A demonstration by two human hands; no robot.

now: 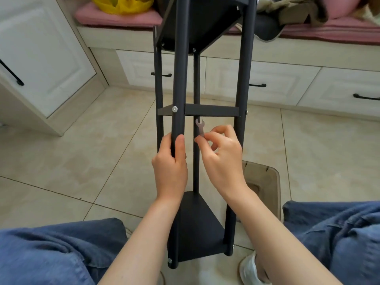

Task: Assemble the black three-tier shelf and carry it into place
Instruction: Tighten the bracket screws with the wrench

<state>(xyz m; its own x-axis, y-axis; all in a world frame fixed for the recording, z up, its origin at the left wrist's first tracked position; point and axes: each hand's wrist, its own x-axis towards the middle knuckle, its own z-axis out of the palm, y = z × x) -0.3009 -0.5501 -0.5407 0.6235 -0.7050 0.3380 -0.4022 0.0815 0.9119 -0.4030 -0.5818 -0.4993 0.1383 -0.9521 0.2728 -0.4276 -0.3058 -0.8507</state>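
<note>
Shelf [202, 112]: black, three tiers, between the knees. Left hand [170, 167]: fingers curled round front post; right hand [222, 155]: fingers pinch wrench [200, 127] just below middle tier.

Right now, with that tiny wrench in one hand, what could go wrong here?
The right hand pinches the small wrench only by its end, so it could slip and drop onto the tiled floor. Only the left hand grips the black shelf, by one post; the frame might twist or tip when force goes on a bolt.
</note>
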